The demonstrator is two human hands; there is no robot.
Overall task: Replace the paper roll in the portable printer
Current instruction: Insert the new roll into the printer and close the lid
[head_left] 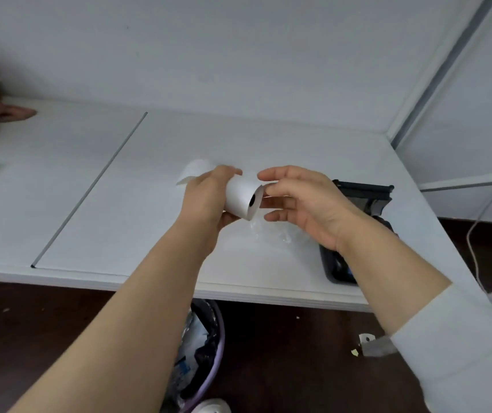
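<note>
Paper roll point(240, 201), white, thermal type with a dark core hole, is held in the air above the white table point(119, 189), between the two hands. Loose tail of paper curls out to the left, past the left grip.

Left hand point(206, 198): grip closed around the roll's body, fingers wrapped over the top, thumb apparently underneath. Forearm bare, reaching forward from lower left, wrist roughly straight.

Right hand point(301, 201): grip partly open, fingers loosely curled, fingertips point(268, 190) at the roll's right end face near the core. Whether they pinch a paper edge there cannot be told; it holds nothing firmly. Forearm comes in from lower right, white sleeve pushed up.

Below the right grip: crumpled clear plastic wrapping point(271, 234) on the table. Just right of and behind the right grip: black portable printer point(367, 198), lid standing open, partly hidden by the wrist.

Judged step: new roll unwrapped, being readied and oriented for loading. Next move likely calls for carrying the roll rightward to the open bay, setting it so the tail feeds out toward the lid edge, then closing the lid over the tail.
</note>
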